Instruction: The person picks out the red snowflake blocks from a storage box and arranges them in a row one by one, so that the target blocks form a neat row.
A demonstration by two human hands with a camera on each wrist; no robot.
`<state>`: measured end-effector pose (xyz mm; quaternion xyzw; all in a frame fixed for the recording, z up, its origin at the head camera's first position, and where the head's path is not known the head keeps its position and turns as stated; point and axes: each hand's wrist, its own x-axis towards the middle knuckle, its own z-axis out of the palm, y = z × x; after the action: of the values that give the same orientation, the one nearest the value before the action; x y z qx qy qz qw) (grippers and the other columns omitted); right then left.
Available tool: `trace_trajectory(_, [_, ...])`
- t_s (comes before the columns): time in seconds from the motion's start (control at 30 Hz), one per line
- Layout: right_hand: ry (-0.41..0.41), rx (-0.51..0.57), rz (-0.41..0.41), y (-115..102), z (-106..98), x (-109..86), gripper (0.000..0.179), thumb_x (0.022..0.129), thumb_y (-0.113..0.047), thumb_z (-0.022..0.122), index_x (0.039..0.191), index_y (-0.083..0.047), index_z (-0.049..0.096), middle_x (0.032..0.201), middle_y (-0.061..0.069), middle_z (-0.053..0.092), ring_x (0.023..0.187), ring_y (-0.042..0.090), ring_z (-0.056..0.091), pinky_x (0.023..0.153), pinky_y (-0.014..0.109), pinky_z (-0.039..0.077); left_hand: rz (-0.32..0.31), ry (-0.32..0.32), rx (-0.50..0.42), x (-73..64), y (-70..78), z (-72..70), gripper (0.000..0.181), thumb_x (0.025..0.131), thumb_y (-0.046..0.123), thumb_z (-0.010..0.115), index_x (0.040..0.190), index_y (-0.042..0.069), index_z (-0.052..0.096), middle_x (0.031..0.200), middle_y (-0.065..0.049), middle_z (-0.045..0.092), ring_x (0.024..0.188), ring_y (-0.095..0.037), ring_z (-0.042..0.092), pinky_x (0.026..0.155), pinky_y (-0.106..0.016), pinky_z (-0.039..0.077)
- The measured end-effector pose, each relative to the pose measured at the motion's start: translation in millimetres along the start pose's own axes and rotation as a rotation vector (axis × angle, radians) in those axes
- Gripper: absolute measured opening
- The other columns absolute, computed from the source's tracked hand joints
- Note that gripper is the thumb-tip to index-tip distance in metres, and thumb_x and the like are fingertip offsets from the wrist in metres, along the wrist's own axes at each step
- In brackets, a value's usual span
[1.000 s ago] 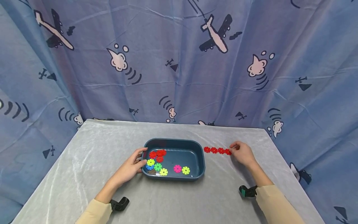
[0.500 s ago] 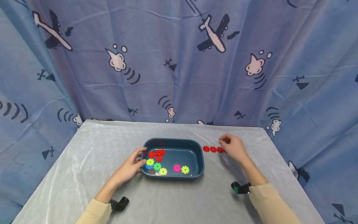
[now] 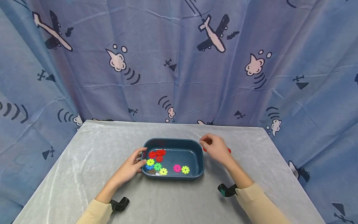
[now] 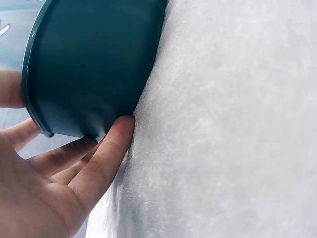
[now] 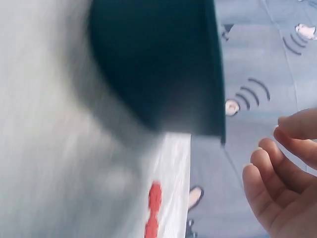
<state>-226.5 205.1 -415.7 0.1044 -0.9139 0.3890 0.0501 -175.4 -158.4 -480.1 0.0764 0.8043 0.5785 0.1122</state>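
My left hand [image 3: 128, 168] grips the left end of a dark teal plastic box [image 3: 174, 178], thumb over the rim and fingers against the outer wall. In the left wrist view the fingertips [image 4: 121, 130] press low on that wall. Inside lie several notched plastic discs: a red group [image 3: 160, 153], a pink one [image 3: 177, 168], plus yellow, green, blue and brown ones. My right hand [image 3: 216, 149] hovers by the box's right end, thumb and forefinger close together, nothing visible between them. Beneath it a row of red discs [image 3: 229, 150] is mostly hidden.
A pale grey cloth [image 3: 112, 137] covers the table. Behind it hangs a blue curtain [image 3: 179, 74] printed with planes. Black wrist cameras [image 3: 120, 204] sit on both forearms.
My right hand has left the right end of the red disc row and moved left over it to the box's right rim. The left hand and box stay put.
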Motion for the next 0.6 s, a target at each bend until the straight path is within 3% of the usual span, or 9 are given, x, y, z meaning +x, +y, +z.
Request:
trace_trajectory(0.27, [-0.024, 0.062, -0.046, -29, 25, 1.5, 0.009, 0.097, -0.015, 0.070, 0.101, -0.008, 0.073, 0.089, 0.002, 0.068, 0.080, 0.019, 0.058, 0.073, 0.033, 0.051, 0.000, -0.012, -0.007, 1.0, 2.6, 0.7, 0.052, 0.107, 0.020, 0.053, 0.156, 0.017, 0.035, 0.156, -0.028, 0.033, 0.134, -0.042, 0.049, 0.087, -0.045, 0.057])
trace_trajectory(0.6, [-0.043, 0.159, -0.079, -45, 58, 3.9, 0.008, 0.095, -0.014, 0.072, 0.099, -0.008, 0.074, 0.086, 0.000, 0.066, 0.077, 0.018, 0.056, 0.070, 0.030, 0.050, -0.002, -0.014, 0.000, -0.8, 3.7, 1.0, 0.052, 0.107, 0.019, 0.053, 0.156, 0.016, 0.035, 0.156, -0.029, 0.034, 0.134, -0.042, 0.049, 0.087, -0.045, 0.057])
